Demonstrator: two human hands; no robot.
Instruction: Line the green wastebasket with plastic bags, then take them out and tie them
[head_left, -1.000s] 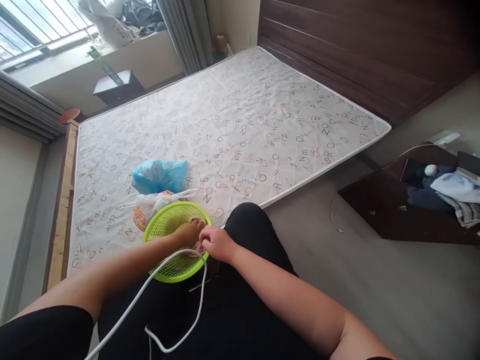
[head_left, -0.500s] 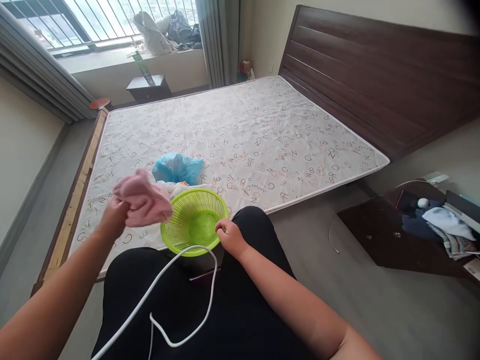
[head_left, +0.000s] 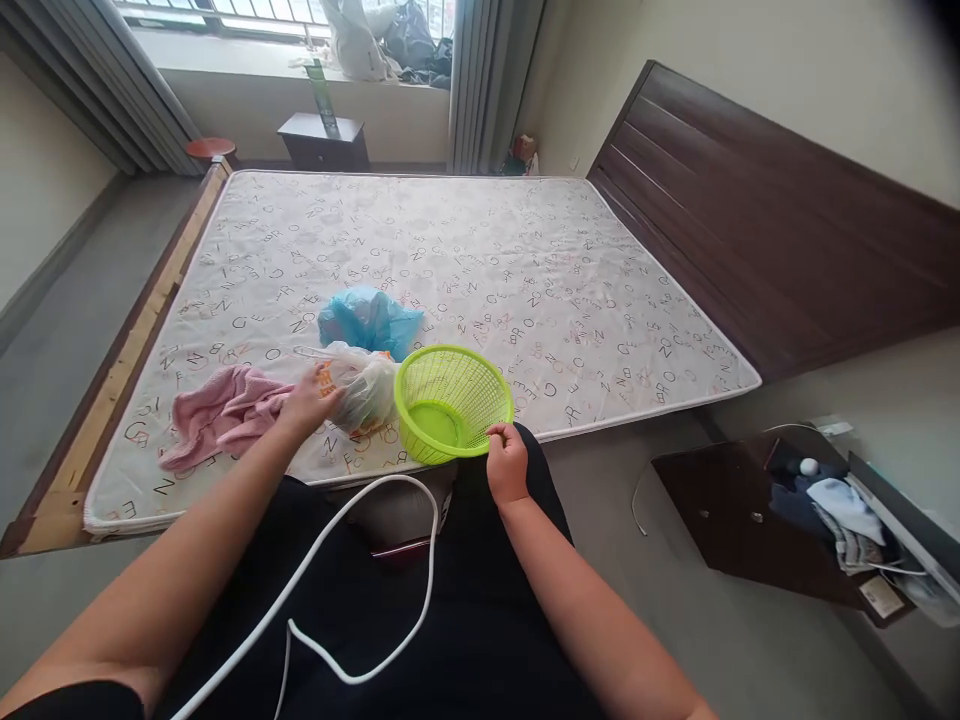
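Observation:
My right hand (head_left: 507, 462) is closed on the rim of a lime-green plastic basket (head_left: 487, 395), which tilts towards me at the mattress edge. Its visible floor holds nothing. My left hand (head_left: 309, 402) reaches to a white plastic bag (head_left: 367, 390) with orange print, its fingers closed against the bag's left side. The fingertips are partly hidden by the hand. Left of that hand, a pink cloth (head_left: 217, 410) lies crumpled on the mattress. Behind the white bag sits a light-blue plastic bag (head_left: 371, 318).
The letter-printed mattress (head_left: 465, 240) lies on a bed frame with a dark headboard (head_left: 750, 230). A white cable (head_left: 300, 580) loops over my lap. At right stands a dark table (head_left: 720, 500) with clothes on it. A nightstand (head_left: 322, 145) holds a green vase (head_left: 320, 95).
My left hand has put the pink cloth down on the mattress, let go of it and moved right to the white bag. The right hand still holds the basket. My view has shifted.

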